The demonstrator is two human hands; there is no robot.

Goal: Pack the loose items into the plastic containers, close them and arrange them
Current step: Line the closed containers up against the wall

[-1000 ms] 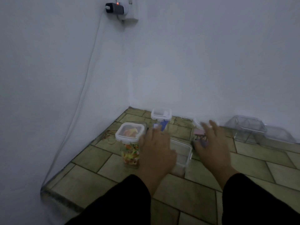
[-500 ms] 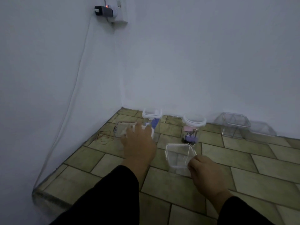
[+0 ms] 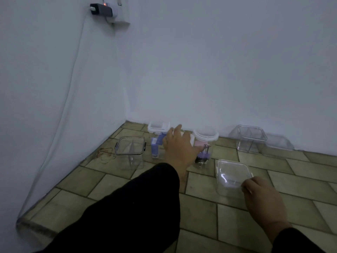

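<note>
My left hand (image 3: pixel 179 148) reaches forward between two lidded containers by the wall and is closed around a white-lidded container, of which only a lid edge (image 3: pixel 191 140) shows past my fingers. To its left stands a container with blue items (image 3: pixel 158 141). To its right stands one with pink and purple clips (image 3: pixel 205 152). My right hand (image 3: pixel 262 198) pinches the near rim of an empty clear container (image 3: pixel 230 173) on the tiled floor.
A clear container with a dark-rimmed lid (image 3: pixel 130 146) stands at the left. Rubber bands (image 3: pixel 105 156) lie beside it near the wall. Two empty clear containers (image 3: pixel 249 138) (image 3: pixel 279 143) sit at the back right. A cable (image 3: pixel 73 70) hangs from a wall charger (image 3: pixel 101 9).
My left hand carried the white-lidded container from the front left back to the row by the wall. My right hand took the empty clear container and drew it right and nearer.
</note>
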